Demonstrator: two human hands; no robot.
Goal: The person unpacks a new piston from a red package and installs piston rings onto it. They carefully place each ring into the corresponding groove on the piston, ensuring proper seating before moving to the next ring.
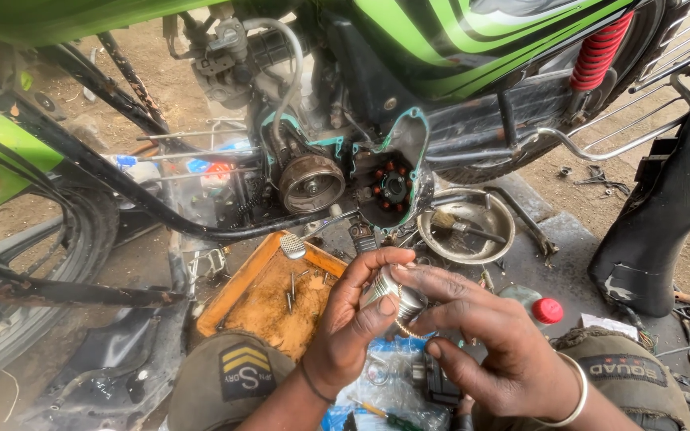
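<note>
Both hands meet low in the middle of the view over the person's knees: the left hand [353, 319] wraps its fingers [377, 307] around a small silvery metal cylinder [389, 294], and the right hand [489, 335] pinches the same part from the right, thumb and forefinger closed on its far end. A short run of fine chain or beaded spring seems to hang just under the cylinder, though it is too small to be sure. The likeliest trouble is a slip: the part looks smooth and the fingers look oily, so a twist or pull between the two hands could let it pop free and drop among the clear plastic bags [385, 383] directly below, or roll toward the dirt ground [161, 88]. The orange tray [265, 295], just left of the hands, holds loose bolts and grit, so anything small that falls there would be hard to pick out. Farther off, the green motorcycle [441, 40] stands with its engine side opened, the round rotor [311, 182] and the uncovered housing [393, 187] exposed; dirt carried in on the part could foul them. A metal bowl [466, 225] with a brush sits to the right of the engine, and a red-capped bottle [537, 307] lies close to the right hand, easily knocked by an elbow.
</note>
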